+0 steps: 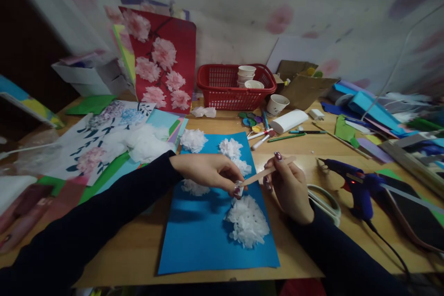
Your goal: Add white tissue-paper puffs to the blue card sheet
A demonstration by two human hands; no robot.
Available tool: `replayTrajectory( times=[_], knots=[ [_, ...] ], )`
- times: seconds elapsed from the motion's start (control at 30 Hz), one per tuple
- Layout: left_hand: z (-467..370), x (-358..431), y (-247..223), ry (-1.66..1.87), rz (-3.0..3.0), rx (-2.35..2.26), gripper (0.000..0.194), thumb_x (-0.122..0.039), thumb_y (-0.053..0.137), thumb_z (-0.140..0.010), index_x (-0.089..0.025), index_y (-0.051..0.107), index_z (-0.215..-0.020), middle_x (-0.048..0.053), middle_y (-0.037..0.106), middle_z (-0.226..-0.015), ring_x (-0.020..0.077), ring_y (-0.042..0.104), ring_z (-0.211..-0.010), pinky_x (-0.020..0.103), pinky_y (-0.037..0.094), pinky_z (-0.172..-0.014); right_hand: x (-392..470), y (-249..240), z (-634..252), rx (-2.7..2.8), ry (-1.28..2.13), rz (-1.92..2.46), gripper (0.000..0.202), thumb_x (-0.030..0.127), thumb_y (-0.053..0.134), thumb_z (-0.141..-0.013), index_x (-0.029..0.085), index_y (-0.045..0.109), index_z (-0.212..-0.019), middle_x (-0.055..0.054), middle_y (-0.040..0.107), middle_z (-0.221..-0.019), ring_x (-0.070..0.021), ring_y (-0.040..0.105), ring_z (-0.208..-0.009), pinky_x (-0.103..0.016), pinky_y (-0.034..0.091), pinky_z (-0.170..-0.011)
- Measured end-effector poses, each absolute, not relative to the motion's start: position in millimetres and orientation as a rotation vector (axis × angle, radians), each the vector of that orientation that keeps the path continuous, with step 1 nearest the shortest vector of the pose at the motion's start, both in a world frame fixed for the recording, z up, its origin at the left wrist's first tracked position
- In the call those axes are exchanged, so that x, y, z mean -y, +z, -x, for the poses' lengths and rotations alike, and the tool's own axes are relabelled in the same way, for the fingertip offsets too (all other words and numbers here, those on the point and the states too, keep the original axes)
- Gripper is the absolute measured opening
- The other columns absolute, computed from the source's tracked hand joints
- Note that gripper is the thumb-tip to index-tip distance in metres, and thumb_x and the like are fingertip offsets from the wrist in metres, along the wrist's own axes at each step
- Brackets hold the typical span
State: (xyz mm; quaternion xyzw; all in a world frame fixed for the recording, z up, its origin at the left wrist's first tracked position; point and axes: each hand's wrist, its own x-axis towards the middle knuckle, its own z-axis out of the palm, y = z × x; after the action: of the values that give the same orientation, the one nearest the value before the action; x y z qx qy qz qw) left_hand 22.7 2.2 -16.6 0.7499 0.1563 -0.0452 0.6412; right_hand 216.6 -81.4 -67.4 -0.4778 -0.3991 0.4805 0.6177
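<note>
Over a blue sheet of card (197,249), my left hand (211,171) pinches a small white piece of paper (240,185) between thumb and fingers. A flat wooden craft stick (258,175) is gripped in my right hand (289,187), and its tip touches or nearly touches the white piece. Several ruffled white paper flowers lie on the card: a large flower (248,222) just below my left fingertips, one flower (193,141) at the top left, and another flower (230,148) at the top right. A flower (194,187) under my left wrist is partly hidden.
A glue gun (350,178) with a red light lies to the right beside a phone (412,208). Behind stand a red basket (225,99) with paper cups, a paper cup (277,104) and a red flower picture (166,60). White tissue (147,143) and printed sheets lie left.
</note>
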Motion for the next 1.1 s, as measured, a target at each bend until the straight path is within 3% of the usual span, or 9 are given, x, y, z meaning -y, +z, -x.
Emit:
replayTrajectory(
  times=[0.1,0.33,0.6,0.9,1.1],
  knots=[
    [-24.1,-1.3,-20.9,-0.090,-1.690,-0.411,0.020,-0.024,0.066,-0.079,-0.014,0.070,-0.095,0.004,0.072,-0.085,0.0156,0.065,-0.076,0.022,0.047,-0.068,81.4,-66.8,-216.5,0.931,1.057,1.079,0.034,0.047,0.059,-0.082,0.016,0.061,-0.067,0.002,0.053,-0.042,-0.0083,0.048,-0.036,-0.018,0.038,-0.035],
    [-21.8,-9.4,-25.2,0.013,-1.670,-0.549,0.012,-0.014,0.061,-0.078,-0.011,0.067,-0.089,0.006,0.073,-0.078,0.0142,0.068,-0.071,0.025,0.051,-0.071,80.0,-67.6,-219.8,0.940,0.871,1.078,0.033,0.046,0.055,-0.086,0.017,0.059,-0.069,0.004,0.052,-0.045,-0.0084,0.048,-0.035,-0.020,0.036,-0.034],
    [-7.1,-26.4,-6.2,0.089,-1.788,-0.735,0.007,-0.019,0.059,-0.079,-0.014,0.056,-0.083,0.006,0.073,-0.079,0.0161,0.069,-0.075,0.026,0.051,-0.070,87.4,-73.4,-219.4,1.247,0.529,1.215,0.035,0.040,0.044,-0.092,0.019,0.060,-0.069,0.003,0.051,-0.049,-0.0094,0.049,-0.042,-0.025,0.039,-0.044],
    [-16.3,-18.8,-14.2,0.055,-1.869,-0.799,0.011,-0.020,0.068,-0.069,-0.012,0.066,-0.077,0.006,0.072,-0.072,0.0174,0.068,-0.069,0.023,0.050,-0.062,84.7,-80.5,-221.6,1.434,0.440,1.320,0.035,0.038,0.042,-0.094,0.019,0.060,-0.070,0.001,0.057,-0.056,-0.0101,0.052,-0.047,-0.024,0.040,-0.047],
    [-19.3,-17.0,-21.5,-0.030,-1.851,-0.706,0.013,-0.023,0.061,-0.078,-0.012,0.068,-0.082,0.007,0.072,-0.078,0.0159,0.067,-0.072,0.024,0.051,-0.068,82.9,-77.4,-220.2,1.416,0.415,1.347,0.034,0.038,0.042,-0.094,0.019,0.060,-0.072,0.001,0.057,-0.055,-0.0097,0.052,-0.046,-0.023,0.041,-0.049]
  ],
)
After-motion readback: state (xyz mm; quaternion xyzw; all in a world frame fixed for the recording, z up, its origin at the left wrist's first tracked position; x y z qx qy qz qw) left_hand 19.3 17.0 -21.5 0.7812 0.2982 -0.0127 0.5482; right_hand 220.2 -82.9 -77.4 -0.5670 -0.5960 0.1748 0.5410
